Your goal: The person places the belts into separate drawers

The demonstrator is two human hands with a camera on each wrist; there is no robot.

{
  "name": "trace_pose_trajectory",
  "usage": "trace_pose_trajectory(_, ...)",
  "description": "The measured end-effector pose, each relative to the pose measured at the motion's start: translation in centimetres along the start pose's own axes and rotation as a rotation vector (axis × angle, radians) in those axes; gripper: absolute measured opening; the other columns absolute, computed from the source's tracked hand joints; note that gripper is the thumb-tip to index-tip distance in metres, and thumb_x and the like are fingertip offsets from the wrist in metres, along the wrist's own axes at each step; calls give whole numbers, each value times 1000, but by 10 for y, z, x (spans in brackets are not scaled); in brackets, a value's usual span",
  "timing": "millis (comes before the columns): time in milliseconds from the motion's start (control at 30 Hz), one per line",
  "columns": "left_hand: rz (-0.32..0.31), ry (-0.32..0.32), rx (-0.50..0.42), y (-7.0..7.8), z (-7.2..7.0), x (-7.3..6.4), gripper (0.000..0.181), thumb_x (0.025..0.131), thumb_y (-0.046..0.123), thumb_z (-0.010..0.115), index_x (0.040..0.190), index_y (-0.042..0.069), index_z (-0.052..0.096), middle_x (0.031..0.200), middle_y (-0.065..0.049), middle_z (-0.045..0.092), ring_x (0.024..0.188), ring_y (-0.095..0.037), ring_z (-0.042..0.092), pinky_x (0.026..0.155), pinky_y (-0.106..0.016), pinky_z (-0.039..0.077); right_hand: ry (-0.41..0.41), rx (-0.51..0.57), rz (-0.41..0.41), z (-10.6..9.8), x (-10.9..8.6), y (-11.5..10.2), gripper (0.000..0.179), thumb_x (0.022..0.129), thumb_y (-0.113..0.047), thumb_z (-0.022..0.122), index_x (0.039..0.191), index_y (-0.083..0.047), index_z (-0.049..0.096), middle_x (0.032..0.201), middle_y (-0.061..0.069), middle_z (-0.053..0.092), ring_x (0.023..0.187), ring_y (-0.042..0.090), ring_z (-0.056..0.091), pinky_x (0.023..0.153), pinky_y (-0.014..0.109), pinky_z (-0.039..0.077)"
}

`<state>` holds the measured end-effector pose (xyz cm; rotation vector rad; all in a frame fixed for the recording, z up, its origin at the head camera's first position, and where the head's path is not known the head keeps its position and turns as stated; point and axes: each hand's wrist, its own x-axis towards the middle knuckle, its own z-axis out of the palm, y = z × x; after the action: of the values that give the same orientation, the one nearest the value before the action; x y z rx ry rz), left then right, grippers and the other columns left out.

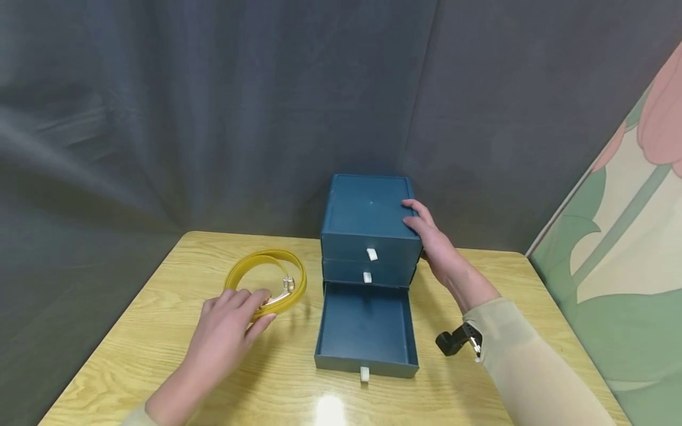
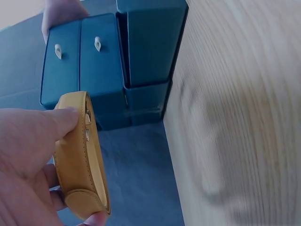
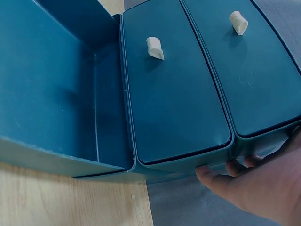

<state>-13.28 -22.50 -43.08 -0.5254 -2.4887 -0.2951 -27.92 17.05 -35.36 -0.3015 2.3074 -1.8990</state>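
Observation:
A coiled yellow belt [image 1: 299, 269] with a shiny metal buckle is in my left hand [image 1: 226, 325], held between thumb and fingers left of the drawer box. In the left wrist view the stitched belt [image 2: 75, 155] hangs above the tabletop, the thumb on its outer face. The dark blue drawer box [image 1: 367, 207] has white pull tabs, and its bottom drawer [image 1: 367, 325] is pulled out with nothing inside. My right hand [image 1: 439, 248] rests against the box's right side, fingertips over its top edge. Part of that hand is cut off in the right wrist view.
The box stands on a light wooden table [image 1: 160, 331], near its back edge. Behind it hangs a dark grey curtain [image 1: 240, 118]. A flower-patterned panel [image 1: 629, 236] borders the table on the right. A black wrist-camera mount [image 1: 458, 340] projects from the right sleeve.

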Motion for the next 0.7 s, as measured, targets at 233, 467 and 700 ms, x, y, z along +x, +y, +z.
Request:
trace_pose_trajectory(233,22,-8,-15,14,-2,0,33,97,32,87,122,20,70,100,1,72,93,-24,61,86,-61,54,6,-13,9,-4,0,-1,59,118,-44,39,173,-40,20,182,2,-11,164,41,3,128,72,15)
trace_pose_trajectory(467,55,-12,-29,27,1,-2,37,93,30,92,122,20,72,101,3,72,94,-22,61,84,-56,54,5,-31,24,-4,0,-2,59,118,-46,38,173,-41,18,183,1,-13,164,43,1,127,75,12)
trace_pose_trajectory(700,65,-42,-51,39,2,-3,38,94,33,91,125,21,73,102,6,72,100,-21,64,88,-56,54,4,-31,27,-3,1,-2,60,118,-46,39,173,-41,18,183,1,-14,165,42,-1,128,75,11)
